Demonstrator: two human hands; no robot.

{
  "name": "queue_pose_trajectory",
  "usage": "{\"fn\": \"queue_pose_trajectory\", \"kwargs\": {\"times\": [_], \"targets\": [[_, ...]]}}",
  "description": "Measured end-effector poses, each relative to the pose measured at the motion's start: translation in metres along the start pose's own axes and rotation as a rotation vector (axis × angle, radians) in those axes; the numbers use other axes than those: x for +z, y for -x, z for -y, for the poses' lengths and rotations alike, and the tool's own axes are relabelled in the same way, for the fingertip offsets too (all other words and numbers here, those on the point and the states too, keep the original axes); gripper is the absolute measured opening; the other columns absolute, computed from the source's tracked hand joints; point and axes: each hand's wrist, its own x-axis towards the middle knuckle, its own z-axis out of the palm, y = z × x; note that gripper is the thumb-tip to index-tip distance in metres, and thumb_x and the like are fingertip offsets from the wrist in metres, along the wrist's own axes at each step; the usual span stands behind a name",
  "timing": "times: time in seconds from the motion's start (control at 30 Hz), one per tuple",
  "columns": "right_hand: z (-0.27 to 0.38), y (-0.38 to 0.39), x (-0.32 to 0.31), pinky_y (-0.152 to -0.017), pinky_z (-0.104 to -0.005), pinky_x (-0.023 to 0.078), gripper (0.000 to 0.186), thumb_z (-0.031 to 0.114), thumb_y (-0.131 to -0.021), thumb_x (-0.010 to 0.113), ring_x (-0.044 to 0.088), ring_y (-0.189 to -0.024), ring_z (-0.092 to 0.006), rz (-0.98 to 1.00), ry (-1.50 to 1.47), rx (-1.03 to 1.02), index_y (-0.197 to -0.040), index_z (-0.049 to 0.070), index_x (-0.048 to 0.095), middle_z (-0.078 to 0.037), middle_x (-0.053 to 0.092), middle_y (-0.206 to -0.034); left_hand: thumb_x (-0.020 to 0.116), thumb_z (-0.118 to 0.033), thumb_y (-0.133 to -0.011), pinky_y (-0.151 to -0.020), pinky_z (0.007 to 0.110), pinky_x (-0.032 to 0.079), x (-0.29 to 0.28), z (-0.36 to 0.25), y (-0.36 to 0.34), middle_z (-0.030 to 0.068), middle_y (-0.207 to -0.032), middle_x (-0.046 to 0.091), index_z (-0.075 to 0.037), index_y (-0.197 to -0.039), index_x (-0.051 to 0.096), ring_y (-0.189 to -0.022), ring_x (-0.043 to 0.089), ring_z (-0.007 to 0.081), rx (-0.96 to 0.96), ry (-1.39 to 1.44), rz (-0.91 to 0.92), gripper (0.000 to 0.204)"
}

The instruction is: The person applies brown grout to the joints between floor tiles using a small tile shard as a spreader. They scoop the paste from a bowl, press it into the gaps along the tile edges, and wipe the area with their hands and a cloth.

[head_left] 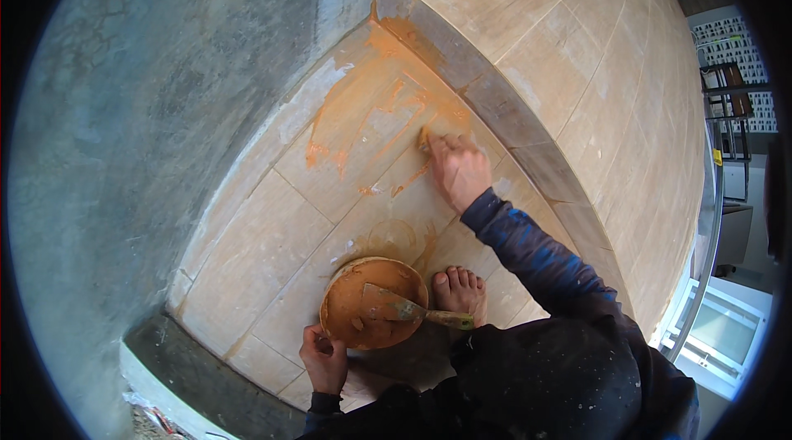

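My right hand [460,168] is closed and pressed down near the tiled floor [289,217], on an orange-smeared patch by the step. At its fingertips is a small orange-stained piece [425,139], blurred and too small to name. My left hand [326,360] has its fingers curled at the near-left rim of a round bowl [327,291] and seems to grip it. Orange-brown grout paste [355,283] coats the bowl's inside. A putty knife [394,304] lies across it, blade in the paste, its worn handle over the right rim.
Wet orange paste [388,44] is smeared over the tiles toward the far corner. A grey wall [165,110] bounds the left, and a tiled step [528,139] curves along the right. My bare foot [462,290] stands beside the bowl. A dark ledge [206,374] lies lower left.
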Motion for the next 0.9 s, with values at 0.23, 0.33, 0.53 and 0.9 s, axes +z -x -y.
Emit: {"fn": "queue_pose_trajectory", "kwargs": {"times": [0.23, 0.33, 0.53, 0.9], "targets": [[0.101, 0.032, -0.012, -0.081, -0.0466, 0.056, 0.026, 0.008, -0.083, 0.066, 0.067, -0.094, -0.0389, 0.376, -0.643, -0.058, -0.108, 0.003, 0.068, -0.016, 0.069, -0.099, 0.061, 0.005, -0.089, -0.067, 0.024, 0.053, 0.002, 0.000, -0.001, 0.0060, -0.085, 0.071, 0.000, -0.105, 0.057, -0.075, 0.069, 0.0102, -0.004, 0.030, -0.015, 0.018], [0.041, -0.013, -0.005, -0.082, -0.0472, 0.054, 0.028, 0.005, -0.082, 0.066, 0.064, -0.101, -0.0378, -0.100, -0.513, -0.048, -0.110, 0.001, 0.069, -0.016, 0.068, -0.103, 0.061, 0.005, -0.089, -0.067, 0.024, 0.052, 0.006, 0.005, 0.000, 0.0060, -0.087, 0.071, 0.000, -0.106, 0.057, -0.075, 0.069, 0.0102, 0.035, 0.062, -0.017, 0.018], [0.046, 0.005, 0.009, -0.077, -0.0373, 0.055, 0.033, 0.005, -0.082, 0.066, 0.061, -0.090, -0.0293, -0.033, -0.064, -0.158, -0.115, -0.002, 0.070, -0.012, 0.061, -0.096, 0.062, 0.004, -0.090, -0.066, 0.025, 0.052, 0.007, 0.010, 0.004, 0.0056, -0.086, 0.071, 0.000, -0.106, 0.056, -0.075, 0.068, 0.0099, 0.022, 0.060, -0.029, 0.018], [0.010, -0.015, -0.014, -0.084, -0.0461, 0.055, 0.036, 0.002, -0.081, 0.068, 0.064, -0.097, -0.0372, -0.118, -0.388, -0.036, -0.117, 0.003, 0.070, -0.015, 0.067, -0.105, 0.062, 0.004, -0.092, -0.071, 0.026, 0.055, 0.005, 0.005, 0.005, 0.0075, -0.094, 0.070, 0.000, -0.109, 0.055, -0.084, 0.070, 0.0122, 0.012, 0.061, 0.003, 0.019]]}}
